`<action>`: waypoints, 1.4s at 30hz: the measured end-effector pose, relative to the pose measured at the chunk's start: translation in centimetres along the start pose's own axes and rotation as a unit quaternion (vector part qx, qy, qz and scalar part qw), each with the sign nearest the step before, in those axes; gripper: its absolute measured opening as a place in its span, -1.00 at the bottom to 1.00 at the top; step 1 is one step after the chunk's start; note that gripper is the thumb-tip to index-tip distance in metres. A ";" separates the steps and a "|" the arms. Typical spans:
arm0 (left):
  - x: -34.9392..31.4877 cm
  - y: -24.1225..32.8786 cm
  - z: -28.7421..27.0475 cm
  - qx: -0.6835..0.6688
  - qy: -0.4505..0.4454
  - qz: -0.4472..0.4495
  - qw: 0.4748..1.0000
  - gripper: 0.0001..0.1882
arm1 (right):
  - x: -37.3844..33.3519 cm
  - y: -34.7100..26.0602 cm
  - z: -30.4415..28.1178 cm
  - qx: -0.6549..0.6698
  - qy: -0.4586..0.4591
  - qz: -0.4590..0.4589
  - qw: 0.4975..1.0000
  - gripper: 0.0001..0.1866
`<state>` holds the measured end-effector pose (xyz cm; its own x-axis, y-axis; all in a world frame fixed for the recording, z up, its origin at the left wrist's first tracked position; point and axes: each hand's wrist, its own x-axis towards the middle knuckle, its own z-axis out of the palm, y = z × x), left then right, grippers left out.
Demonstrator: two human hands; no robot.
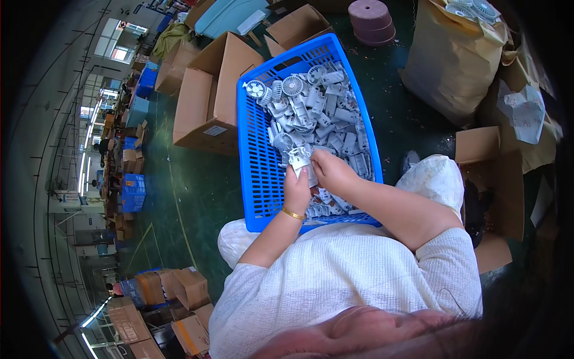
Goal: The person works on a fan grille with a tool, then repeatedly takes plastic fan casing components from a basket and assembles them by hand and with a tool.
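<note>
At the far left I see a blue rectangular box [133,192] on the dark green floor [179,200], and at the near left a group of brown cardboard boxes [192,287]. To the right of them, at the far side, a large open brown cardboard box [206,122] stands just beside a blue plastic basket with slotted walls [241,128]. This basket is in front of the person, and its near end lies between the two knees. Inside it there is a heap of white plastic parts [329,116], with some small round white fan heads [292,85] on top.

Over the heap, the left hand [295,186], with a gold-coloured bracelet [293,213] at its wrist, is grasping a white plastic part [299,160] between thumb and fingers. The right hand [330,172] has its fingers bent at the right edge of this part; whether they grip it, I cannot tell.

Farther right, a dull red round plastic stool [372,24] stands at the far side, then a big tan paper sack [451,60]. At the right, near the person's knee, I see another open brown cardboard box [507,200].
</note>
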<state>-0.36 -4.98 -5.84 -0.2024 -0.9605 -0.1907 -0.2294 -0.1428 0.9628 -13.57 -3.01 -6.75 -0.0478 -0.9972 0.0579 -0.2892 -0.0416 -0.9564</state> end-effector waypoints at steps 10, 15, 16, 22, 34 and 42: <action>1.1 -2.4 -1.7 0.032 -0.020 0.014 0.999 -0.73 | 0.1 0.5 -0.7 -0.036 -0.032 -0.027 0.998 -0.83; 3.3 -5.0 -3.0 0.436 0.012 0.126 0.891 -0.54 | 0.3 1.1 -0.6 0.013 0.024 0.050 0.998 -0.81; 3.5 -5.6 -3.3 0.556 0.015 0.174 0.813 -0.47 | 0.5 1.3 -0.6 0.014 0.017 0.048 0.999 -0.81; 6.1 -8.9 -6.2 0.431 -0.020 -0.096 0.897 -0.48 | 0.8 2.3 -0.2 0.102 0.014 0.132 0.986 -0.81; 24.2 5.3 -19.1 0.018 0.312 0.062 0.948 -0.67 | 1.7 2.8 -0.2 0.107 0.009 0.155 0.982 -0.81; 19.3 -14.8 -2.4 0.380 -0.172 0.023 0.909 -0.60 | 5.3 0.8 -7.2 0.481 0.189 0.157 0.841 -0.89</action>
<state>1.44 -21.94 -23.34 -0.4845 -0.8109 -0.3283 -0.7776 0.2272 0.5862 -20.98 -7.85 -5.17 -0.3301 -0.8848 -0.3288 0.6946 0.0082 -0.7193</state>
